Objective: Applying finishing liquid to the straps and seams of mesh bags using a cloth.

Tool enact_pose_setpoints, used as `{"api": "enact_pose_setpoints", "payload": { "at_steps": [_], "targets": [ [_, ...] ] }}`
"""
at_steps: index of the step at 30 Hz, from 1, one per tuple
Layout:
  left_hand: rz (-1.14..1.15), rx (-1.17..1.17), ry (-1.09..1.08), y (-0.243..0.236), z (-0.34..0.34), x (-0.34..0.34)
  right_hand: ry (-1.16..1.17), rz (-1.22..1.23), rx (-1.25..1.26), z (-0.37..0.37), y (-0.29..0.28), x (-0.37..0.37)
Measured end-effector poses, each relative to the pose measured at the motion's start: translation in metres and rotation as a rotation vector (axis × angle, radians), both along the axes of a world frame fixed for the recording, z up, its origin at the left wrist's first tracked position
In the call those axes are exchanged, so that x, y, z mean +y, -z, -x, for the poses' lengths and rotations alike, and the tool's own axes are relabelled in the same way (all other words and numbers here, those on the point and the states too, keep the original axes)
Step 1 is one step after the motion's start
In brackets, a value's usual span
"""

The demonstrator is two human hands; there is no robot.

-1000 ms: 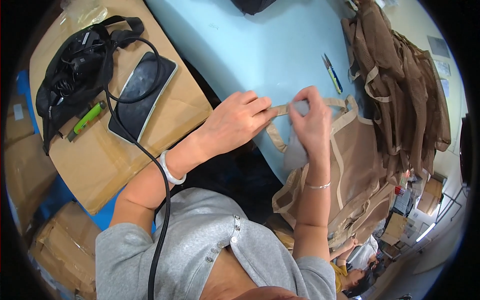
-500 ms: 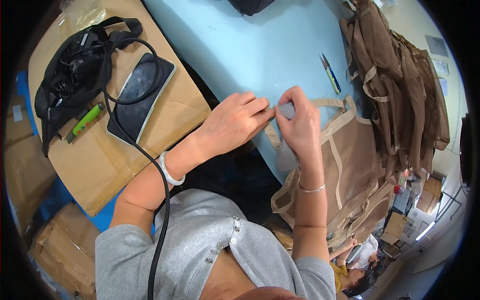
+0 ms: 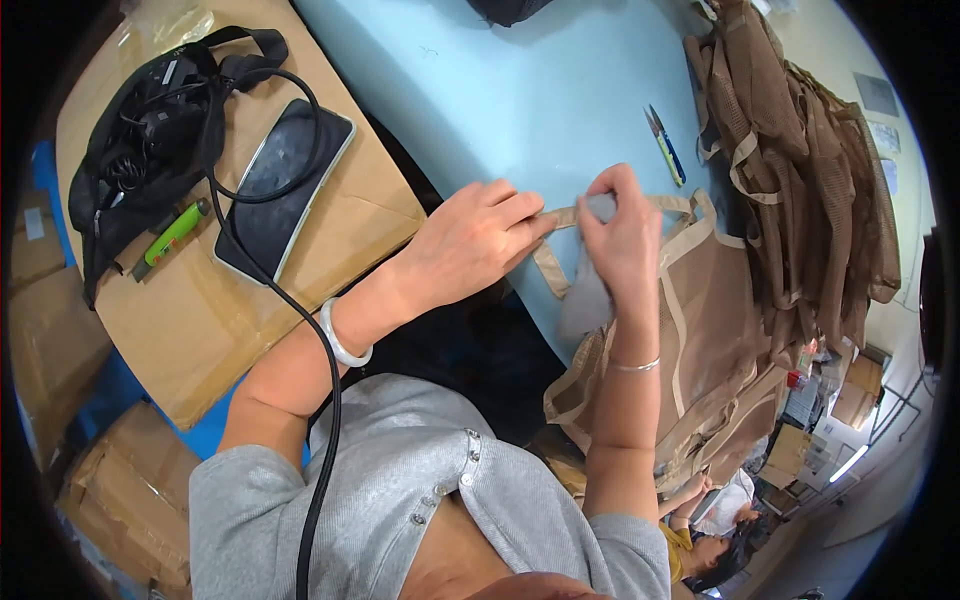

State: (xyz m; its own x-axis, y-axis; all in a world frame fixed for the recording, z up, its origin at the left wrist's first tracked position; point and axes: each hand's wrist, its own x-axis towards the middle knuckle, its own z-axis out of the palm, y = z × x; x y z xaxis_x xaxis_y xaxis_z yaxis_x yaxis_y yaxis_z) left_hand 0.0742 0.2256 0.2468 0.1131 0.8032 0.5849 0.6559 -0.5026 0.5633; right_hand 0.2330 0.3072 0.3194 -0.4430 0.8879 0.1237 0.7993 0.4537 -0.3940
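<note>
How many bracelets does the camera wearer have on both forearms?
2. A thick white bracelet is just behind the left hand; a thin silver bracelet is just behind the right hand. Hidden ones seem unlikely, since both forearms are bare of sleeves.

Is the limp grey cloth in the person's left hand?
No, the limp grey cloth is in the right hand, while the left hand pinches the narrow beige fabric strap.

A pale wall stands right of the blue table; a lit tube lamp glows beyond the table's right side.
</note>
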Motion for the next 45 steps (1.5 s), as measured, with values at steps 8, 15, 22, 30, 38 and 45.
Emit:
{"api": "enact_pose_setpoints", "payload": {
  "at_steps": [8, 15, 22, 30, 38, 45],
  "targets": [
    [-0.011, -0.023, 0.013, -0.002, 0.001, 0.0, 0.046, 0.04, -0.036, -0.001, -0.004, -0.002],
    [0.011, 0.004, 0.007, -0.001, 0.001, -0.002, 0.012, 0.08, -0.018, 0.002, -0.005, -0.003],
    [0.021, 0.014, 0.008, 0.002, 0.001, -0.001, -0.062, 0.091, -0.017, 0.006, -0.006, -0.008],
    [0.002, -0.01, 0.003, 0.002, 0.001, 0.0, -0.111, 0.128, -0.044, 0.009, -0.009, -0.013],
    [0.009, 0.002, 0.008, 0.001, 0.0, -0.002, -0.037, 0.096, -0.043, -0.001, -0.004, -0.001],
    [-0.001, -0.011, 0.008, 0.0, 0.001, 0.0, -0.008, 0.155, -0.056, 0.004, -0.011, -0.001]
  ]
}}
